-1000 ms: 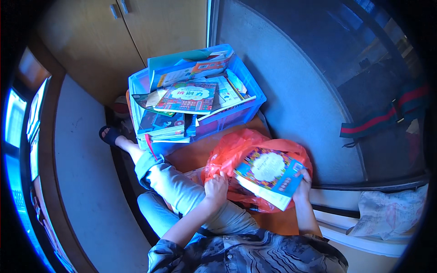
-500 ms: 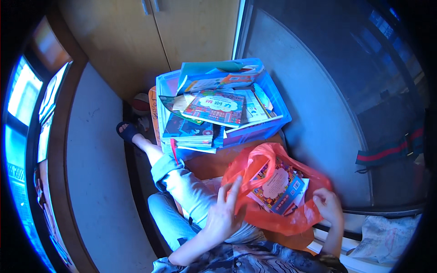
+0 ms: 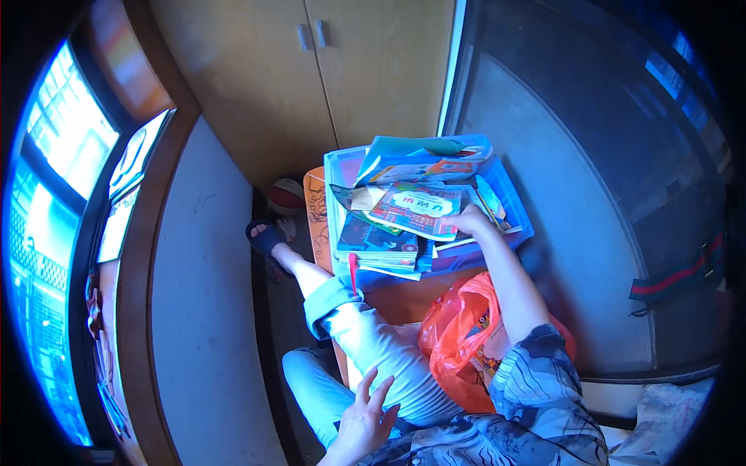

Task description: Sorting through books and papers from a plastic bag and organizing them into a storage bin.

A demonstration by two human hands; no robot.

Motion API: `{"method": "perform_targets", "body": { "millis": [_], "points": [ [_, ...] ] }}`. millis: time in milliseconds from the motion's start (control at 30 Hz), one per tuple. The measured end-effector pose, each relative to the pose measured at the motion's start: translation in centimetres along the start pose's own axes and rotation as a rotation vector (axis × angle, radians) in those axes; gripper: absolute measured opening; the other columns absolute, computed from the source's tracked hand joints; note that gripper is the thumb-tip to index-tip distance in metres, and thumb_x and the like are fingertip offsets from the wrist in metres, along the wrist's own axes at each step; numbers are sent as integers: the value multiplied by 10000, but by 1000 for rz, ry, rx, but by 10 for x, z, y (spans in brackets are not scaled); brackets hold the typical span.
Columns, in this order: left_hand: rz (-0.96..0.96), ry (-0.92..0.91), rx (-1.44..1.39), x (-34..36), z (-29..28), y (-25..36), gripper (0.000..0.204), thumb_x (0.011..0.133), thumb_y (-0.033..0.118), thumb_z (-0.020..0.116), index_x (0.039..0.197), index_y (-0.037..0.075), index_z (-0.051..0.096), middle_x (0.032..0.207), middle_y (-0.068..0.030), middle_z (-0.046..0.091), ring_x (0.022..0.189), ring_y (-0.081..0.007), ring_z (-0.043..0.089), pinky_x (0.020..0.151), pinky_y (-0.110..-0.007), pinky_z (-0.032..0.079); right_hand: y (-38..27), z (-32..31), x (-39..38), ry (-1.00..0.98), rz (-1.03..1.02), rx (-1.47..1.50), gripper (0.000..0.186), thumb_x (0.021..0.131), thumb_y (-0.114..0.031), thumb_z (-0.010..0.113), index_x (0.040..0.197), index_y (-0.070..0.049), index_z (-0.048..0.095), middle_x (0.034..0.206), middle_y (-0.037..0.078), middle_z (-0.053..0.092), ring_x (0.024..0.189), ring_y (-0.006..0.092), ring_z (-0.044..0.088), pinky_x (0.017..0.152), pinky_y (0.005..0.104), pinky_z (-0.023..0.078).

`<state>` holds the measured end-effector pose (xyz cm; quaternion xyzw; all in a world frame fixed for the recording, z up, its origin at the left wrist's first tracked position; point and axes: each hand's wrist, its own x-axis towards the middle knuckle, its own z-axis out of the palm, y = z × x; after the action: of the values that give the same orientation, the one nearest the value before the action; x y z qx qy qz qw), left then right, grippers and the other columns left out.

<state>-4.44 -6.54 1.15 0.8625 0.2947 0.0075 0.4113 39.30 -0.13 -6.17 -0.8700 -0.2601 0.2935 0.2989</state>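
Observation:
A blue translucent plastic bin (image 3: 513,190) full of books and papers stands ahead of me. My right hand (image 3: 471,220) reaches over it, closed on the right edge of a colourful picture book (image 3: 412,210) that lies on the pile. Left of that, a stack of dark-covered books (image 3: 376,242) has a red ribbon (image 3: 353,273) hanging down. Under my right forearm, a red plastic bag (image 3: 447,338) holds a colourful book (image 3: 491,353), partly hidden by the sleeve. Above my lap my left hand (image 3: 367,419) is open, fingers spread, holding nothing.
The bin rests on an orange-brown surface with scribbles (image 3: 316,203) at its left edge. Behind it are wooden cupboard doors (image 3: 388,70). A pale panel (image 3: 210,295) stands left, a dark glass panel (image 3: 559,210) right. A ball (image 3: 286,196) lies near my sandalled foot (image 3: 266,239).
My right hand has left the bag and reached forward to the picture book in the bin. The left hand has let go of the bag and drawn back. The view has shifted.

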Motion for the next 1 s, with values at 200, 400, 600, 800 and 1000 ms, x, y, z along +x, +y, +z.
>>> {"method": "perform_targets", "body": {
  "millis": [200, 400, 600, 800, 1000],
  "points": [
    [26, 47, -141, -5, -3, -15, 496, 814, 141, 687, 1267, 60, 501, 1357, -233, 393, 803, -284, 667, 702, -386, 549, -14, -23, -72, 30, -127, 991, 228, 808, -101, 574, 1026, -39, 596, 833, 29, 623, 720, 118, 623, 580, 239, 500],
    [340, 399, -297, 3, -26, 11, 523, 791, 146, 712, 1264, 47, 510, 1356, -206, 407, 1083, -310, 569, 898, -389, 470, -18, -24, -224, 118, -281, 1137, 328, 709, -72, 529, 1031, -38, 585, 789, -21, 533, 667, 64, 509, 627, 209, 436],
    [416, 362, -204, 3, -27, 53, 677, 792, 222, 718, 1357, 30, 400, 1416, -236, 331, 1337, -397, 284, 1075, -465, 271, -10, 7, -311, -11, -380, 1073, 481, 612, -133, 595, 1075, -6, 606, 887, 24, 606, 775, 110, 575, 701, 256, 464],
    [186, 286, -975, 16, 13, 59, 602, 912, 149, 582, 1396, -19, 265, 1345, -168, 394, 1255, -238, 410, 1006, -383, 401, -12, 54, -327, -244, -848, 465, 448, 744, -279, 707, 1046, -13, 509, 1392, 218, 352, 1257, 323, 398, 980, 405, 363],
    [84, 482, -989, 25, 18, 41, 192, 966, 90, 475, 1098, -33, 541, 947, -43, 591, 869, -89, 528, 780, -240, 445, -15, 69, -321, -213, -797, 392, 608, 707, -359, 795, 1028, -58, 376, 1401, 251, 262, 1320, 342, 293, 1052, 432, 271]
  ]
}}
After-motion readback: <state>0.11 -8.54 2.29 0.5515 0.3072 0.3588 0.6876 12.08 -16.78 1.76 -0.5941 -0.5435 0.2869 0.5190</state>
